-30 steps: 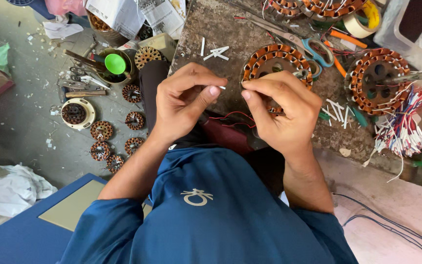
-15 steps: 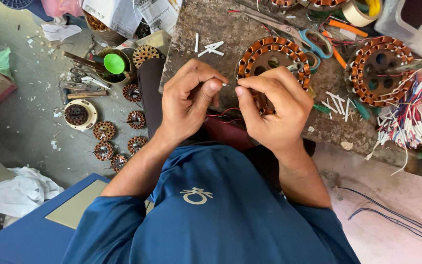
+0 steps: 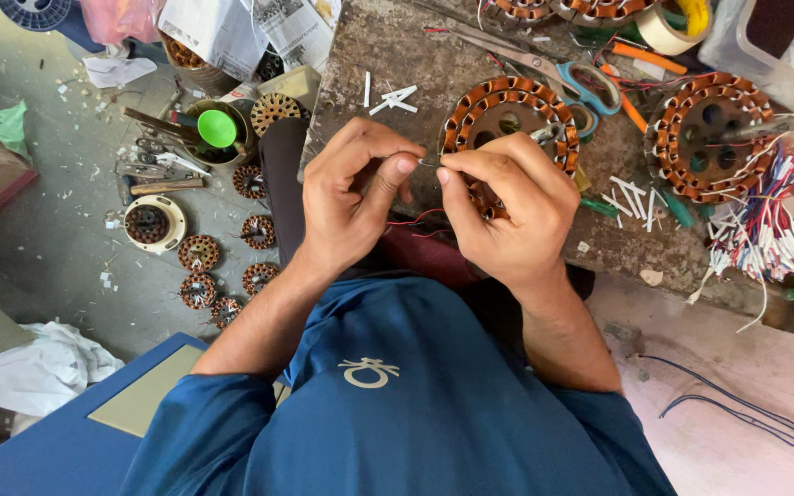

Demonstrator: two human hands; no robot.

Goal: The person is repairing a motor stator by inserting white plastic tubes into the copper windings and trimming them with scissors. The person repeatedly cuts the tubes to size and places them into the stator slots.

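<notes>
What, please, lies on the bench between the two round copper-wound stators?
In the head view, blue-handled scissors and an orange pen-like tool lie between the near stator and the right one.

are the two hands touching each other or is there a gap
Cannot tell. In the head view the left hand and right hand pinch a thin wire with fingertips very close; contact or gap is unclear.

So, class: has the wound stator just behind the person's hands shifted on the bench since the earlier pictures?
No. The stator keeps its spot beside the blue-handled scissors and the white sleeve bits; its small shift across the picture is shared by the whole bench, so the camera moved.
</notes>
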